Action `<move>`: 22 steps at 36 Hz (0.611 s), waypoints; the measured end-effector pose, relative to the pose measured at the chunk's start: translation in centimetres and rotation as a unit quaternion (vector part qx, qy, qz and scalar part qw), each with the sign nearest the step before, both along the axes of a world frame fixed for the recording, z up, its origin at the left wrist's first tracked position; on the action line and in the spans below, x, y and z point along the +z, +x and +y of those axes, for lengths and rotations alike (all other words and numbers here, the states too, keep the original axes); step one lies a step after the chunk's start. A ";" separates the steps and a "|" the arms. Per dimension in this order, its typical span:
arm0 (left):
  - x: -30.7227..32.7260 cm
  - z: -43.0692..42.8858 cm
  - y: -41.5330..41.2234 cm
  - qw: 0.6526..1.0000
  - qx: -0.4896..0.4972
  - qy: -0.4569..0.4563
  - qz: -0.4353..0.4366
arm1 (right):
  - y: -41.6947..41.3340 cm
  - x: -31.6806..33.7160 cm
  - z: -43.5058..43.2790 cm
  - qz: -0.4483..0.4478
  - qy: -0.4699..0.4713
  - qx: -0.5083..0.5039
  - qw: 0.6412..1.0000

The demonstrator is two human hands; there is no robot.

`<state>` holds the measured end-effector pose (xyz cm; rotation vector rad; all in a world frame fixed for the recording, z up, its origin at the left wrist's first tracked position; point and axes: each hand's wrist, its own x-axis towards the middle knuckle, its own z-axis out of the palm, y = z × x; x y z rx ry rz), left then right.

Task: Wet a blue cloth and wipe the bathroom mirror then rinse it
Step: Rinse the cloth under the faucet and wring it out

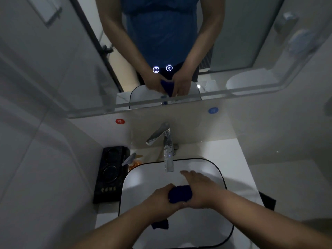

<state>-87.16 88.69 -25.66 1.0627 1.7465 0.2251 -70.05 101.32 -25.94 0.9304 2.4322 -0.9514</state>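
left hand [162, 198] + right hand [201, 192]: both clenched around blue cloth [180, 193] | over sink [222, 178] centre | below faucet [168, 153]

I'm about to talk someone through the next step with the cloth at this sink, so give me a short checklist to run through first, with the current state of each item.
1. Blue cloth gripped by both the left hand and the right hand: ok.
2. Cloth held over the sink basin, so drips land inside: ok.
3. Water running from the faucet: cannot tell, no stream is visible.
4. Cloth under the spout: not ok, it sits nearer the person than the spout.
5. Soap dispenser clear of the hands: ok, it stands at the basin's left rear corner.
6. Mirror wiped clean: cannot tell in this dim light.
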 end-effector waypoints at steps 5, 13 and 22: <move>1.7 0.2 -0.8 0.976 0.168 -0.044 -0.132 | 1.4 -1.6 -3.5 0.174 0.172 0.002 0.970; 4.1 0.1 0.5 0.831 0.276 -0.250 -0.414 | 1.6 -2.7 -4.0 0.242 0.253 -0.013 0.937; 2.9 -0.7 1.5 0.862 0.292 -0.225 -0.348 | 0.9 -1.7 -2.4 0.116 0.054 0.083 0.988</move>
